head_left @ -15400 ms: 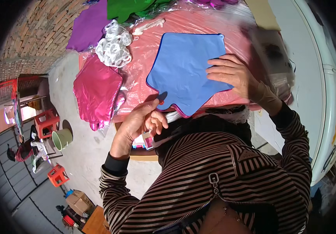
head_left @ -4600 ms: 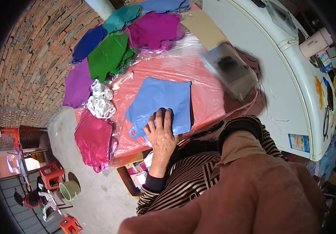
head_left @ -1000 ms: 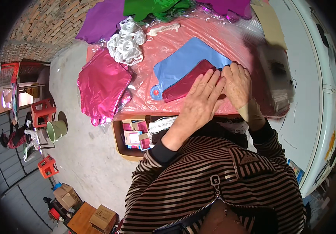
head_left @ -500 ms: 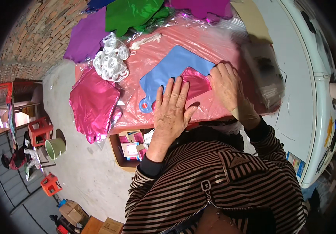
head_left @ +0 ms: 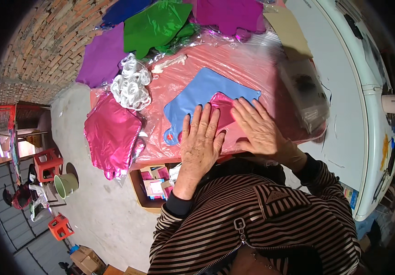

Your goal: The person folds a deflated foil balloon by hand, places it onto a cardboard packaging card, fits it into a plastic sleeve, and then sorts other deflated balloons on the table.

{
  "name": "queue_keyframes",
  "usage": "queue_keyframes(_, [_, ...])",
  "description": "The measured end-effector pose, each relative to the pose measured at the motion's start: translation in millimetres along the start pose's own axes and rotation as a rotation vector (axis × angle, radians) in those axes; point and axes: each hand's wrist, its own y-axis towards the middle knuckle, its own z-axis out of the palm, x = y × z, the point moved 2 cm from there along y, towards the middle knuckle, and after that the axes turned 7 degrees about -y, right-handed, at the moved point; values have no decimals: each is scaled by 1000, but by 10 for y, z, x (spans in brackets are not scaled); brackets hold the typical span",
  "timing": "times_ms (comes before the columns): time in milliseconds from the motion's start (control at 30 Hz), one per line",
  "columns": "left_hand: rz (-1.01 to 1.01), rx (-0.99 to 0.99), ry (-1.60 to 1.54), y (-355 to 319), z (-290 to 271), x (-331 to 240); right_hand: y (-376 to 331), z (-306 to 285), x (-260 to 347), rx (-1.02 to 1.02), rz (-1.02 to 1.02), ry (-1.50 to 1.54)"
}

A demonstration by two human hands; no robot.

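Note:
A flat blue foil balloon point(head_left: 193, 89) lies on the table, with a shiny pink piece of foil point(head_left: 220, 105) on top of it near the front edge. My left hand point(head_left: 199, 144) rests flat over the lower left of the pink foil and the blue one, fingers stretched out. On the right side, my right hand point(head_left: 261, 128) lies flat too, its fingers spread over the pink foil's right part. Both palms hide much of the pink piece. A small round tab with a red spot point(head_left: 170, 136) shows at the blue balloon's lower left corner.
White cord bundles point(head_left: 131, 85) lie left on the pink plastic table cover point(head_left: 165, 78). Around them are a pink foil stack point(head_left: 112, 135), purple point(head_left: 101, 57), green point(head_left: 158, 27) and magenta foils point(head_left: 229, 16). Clear bags point(head_left: 300, 91) lie right. An open carton point(head_left: 142, 190) stands below the table edge.
My right hand has left the blue balloon's right corner, moved down and inward, and flattened onto the pink foil. The left hand stays nearly in place; the view has shifted slightly.

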Motion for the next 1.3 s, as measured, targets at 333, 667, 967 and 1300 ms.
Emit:
queue_keyframes(333, [3, -20, -3, 18, 41, 10, 1219, 13, -470, -259, -284, -206])
queue_keyframes(667, [-10, -17, -27, 9, 11, 6, 1854, -24, -617, 92, -308, -99])
queue_keyframes(967, [-9, -23, -38, -11, 25, 18, 2094, -134, -600, 397, -341, -37])
queue_keyframes(1300, [0, -27, -25, -16, 44, 31, 1714, -82, -600, 236, -255, 536])
